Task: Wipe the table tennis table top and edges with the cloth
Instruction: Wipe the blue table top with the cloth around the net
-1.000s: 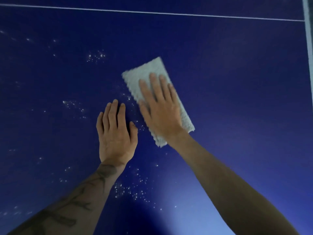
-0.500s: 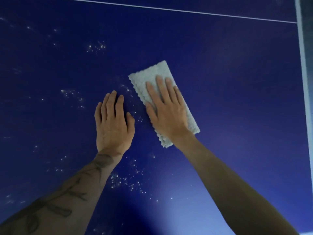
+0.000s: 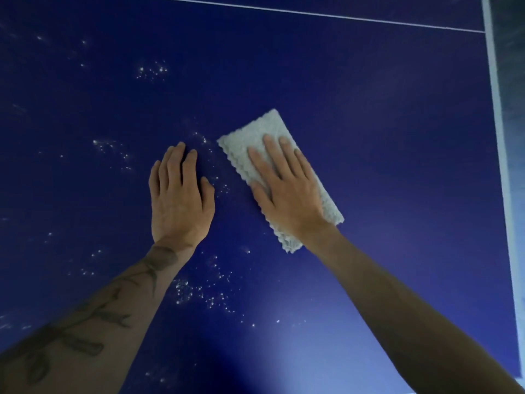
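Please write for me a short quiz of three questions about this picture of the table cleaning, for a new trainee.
1. True or false: the right hand lies flat on the pale grey folded cloth with scalloped edges.
2. Which option describes the left hand? A: it lifts the cloth. B: it rests flat on the dark blue table tennis table top, beside the cloth. C: it grips the table's edge.
3. On which side of the cloth do most white droplet specks lie, the person's left or right?

Key: 1 true. 2 B. 3 left; the surface between the cloth and the white border line on the right looks free of specks.
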